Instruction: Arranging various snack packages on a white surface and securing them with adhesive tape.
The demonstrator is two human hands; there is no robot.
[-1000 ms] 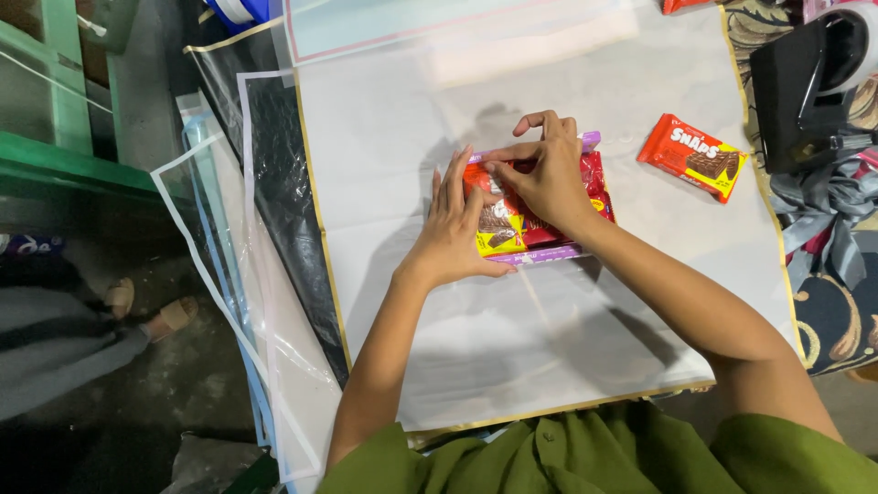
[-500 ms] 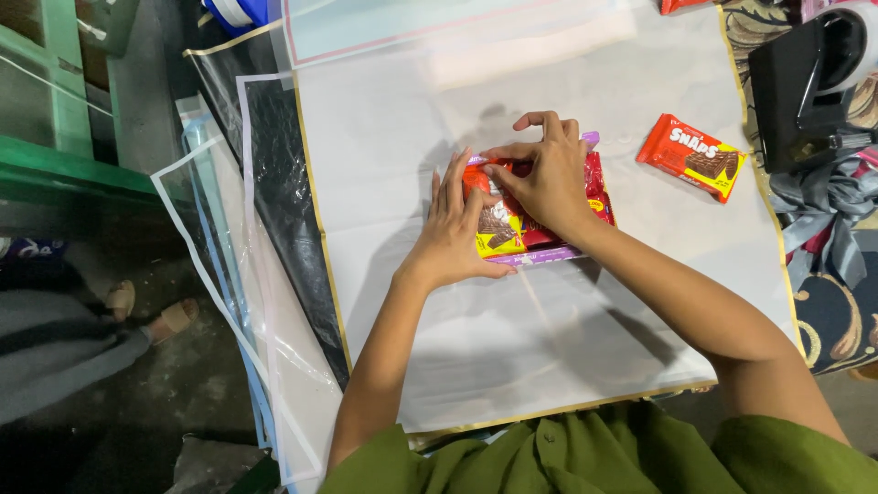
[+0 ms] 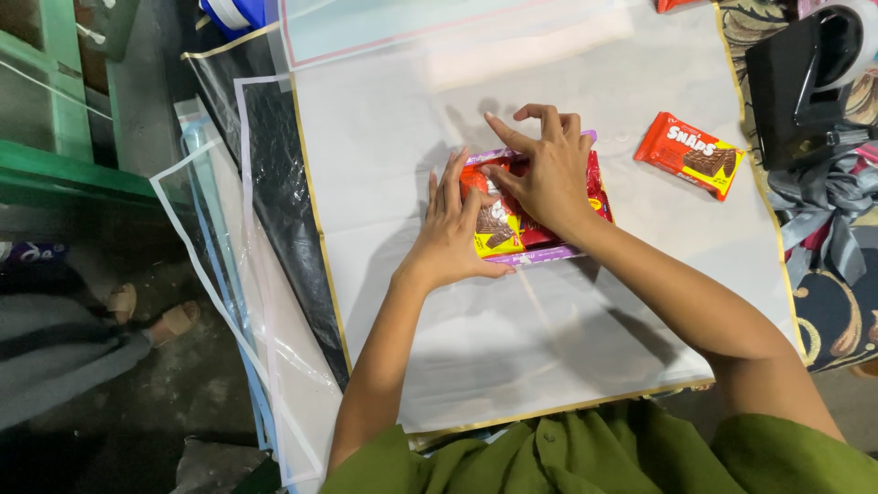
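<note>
Work surface: clear plastic sheet with gold edging, spread flat over a table, further sheets overhanging at left. Snack packets, red and yellow on a purple wrapper, stacked near centre. Left hand pressed flat, fingers together, on the stack's left end. Right hand resting on top, fingertips bent, gripping nothing visibly. Single red packet lying apart at right. Black tape dispenser at upper right. Green frame and dark floor at left.
</note>
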